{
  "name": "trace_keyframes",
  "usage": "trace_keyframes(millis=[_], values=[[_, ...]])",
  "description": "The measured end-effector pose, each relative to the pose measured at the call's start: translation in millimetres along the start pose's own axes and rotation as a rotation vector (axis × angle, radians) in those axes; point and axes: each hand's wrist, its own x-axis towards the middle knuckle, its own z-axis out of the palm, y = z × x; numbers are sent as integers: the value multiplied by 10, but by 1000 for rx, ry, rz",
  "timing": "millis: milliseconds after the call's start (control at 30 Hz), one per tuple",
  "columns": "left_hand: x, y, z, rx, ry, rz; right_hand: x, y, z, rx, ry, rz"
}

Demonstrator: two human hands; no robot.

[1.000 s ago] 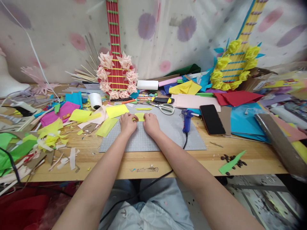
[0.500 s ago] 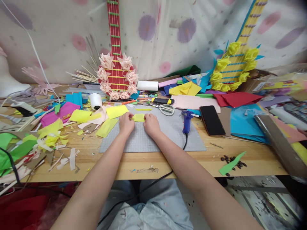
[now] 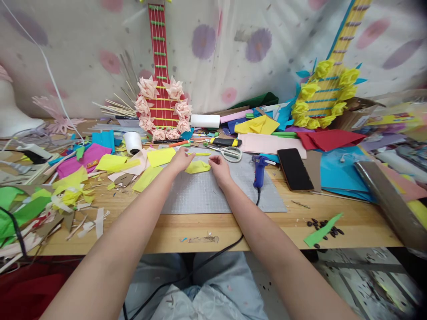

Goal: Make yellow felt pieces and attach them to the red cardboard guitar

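A small folded piece of yellow paper (image 3: 197, 167) lies on the grey cutting mat (image 3: 213, 193) in the middle of the wooden table. My left hand (image 3: 180, 160) touches its left end, fingers stretched toward a thin yellow strip (image 3: 199, 154) just beyond. My right hand (image 3: 220, 168) rests at the paper's right end with fingers curled on its edge. Both forearms reach in from the bottom of the view.
White-handled scissors (image 3: 230, 153), a blue glue gun (image 3: 258, 169) with its cord and a black phone (image 3: 293, 163) lie to the right. Yellow paper sheets (image 3: 160, 156), a white roll (image 3: 132, 141) and coloured scraps crowd the left. Two paper guitars (image 3: 162, 102) lean on the cloth wall.
Both hands moved farther from me along the mat. The yellow paper, earlier pressed flat between the fingers, now lies looser and partly unfolded; the left hand reached past its end.
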Motion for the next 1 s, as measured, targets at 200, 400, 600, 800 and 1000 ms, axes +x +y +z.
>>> trace_keyframes(millis=[200, 400, 600, 800, 1000], values=[[42, 141, -4, 205, -184, 47, 62, -88, -92, 482, 41, 246], [-26, 339, 105, 283, -334, 202, 65, -143, -147, 592, 44, 325], [-45, 366, 173, 266, -344, 361, 80, -167, -164, 666, 58, 371], [-63, 240, 126, -170, -153, 125, 125, -104, -176, 469, 122, 223], [-258, 96, 153, -979, -66, -211, 49, -101, -212, -166, 5, -335]])
